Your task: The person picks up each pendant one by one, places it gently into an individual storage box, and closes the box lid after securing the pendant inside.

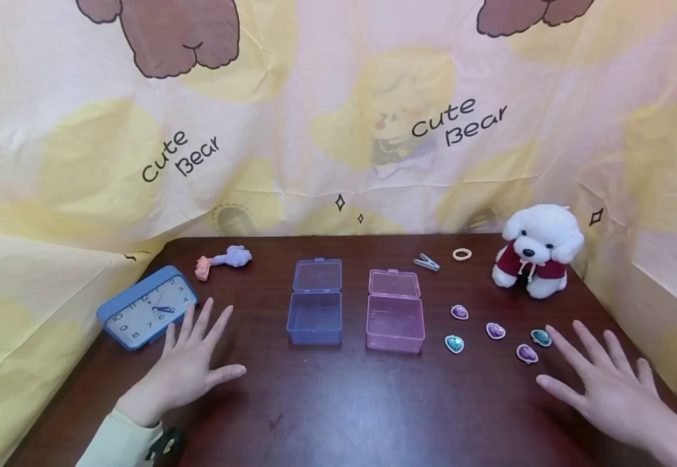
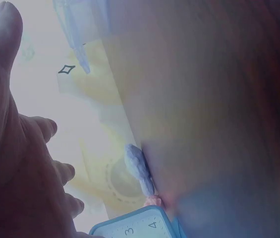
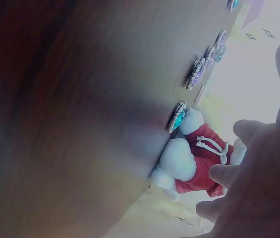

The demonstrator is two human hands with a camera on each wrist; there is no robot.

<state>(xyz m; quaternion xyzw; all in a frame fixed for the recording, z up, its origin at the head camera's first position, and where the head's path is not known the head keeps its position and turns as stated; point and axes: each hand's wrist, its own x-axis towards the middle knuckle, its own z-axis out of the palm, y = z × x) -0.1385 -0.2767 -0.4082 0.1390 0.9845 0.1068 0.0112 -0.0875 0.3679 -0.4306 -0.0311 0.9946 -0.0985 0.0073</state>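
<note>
My left hand (image 1: 183,370) is spread with its fingers apart, holding nothing, just in front of a blue clock (image 1: 151,306) on the left. The right hand (image 1: 609,389) is likewise spread and holds nothing, near several heart-shaped gems. A teal gem (image 1: 541,338) lies right by its index fingertip, with a purple gem (image 1: 527,353) beside it. Farther left are two more purple gems, one of them (image 1: 495,331) nearer the middle, and another teal gem (image 1: 454,344). Between the hands stand a blue plastic box (image 1: 315,318) and a pink plastic box (image 1: 395,324), both with lids raised.
Behind the gems sits a white plush dog (image 1: 539,250) in a red top. A clothespin (image 1: 427,262) and a pale ring (image 1: 462,254) lie at the back, a purple-and-pink soft toy (image 1: 230,257) at the back left. A printed cloth (image 1: 338,130) encloses the table (image 1: 326,402).
</note>
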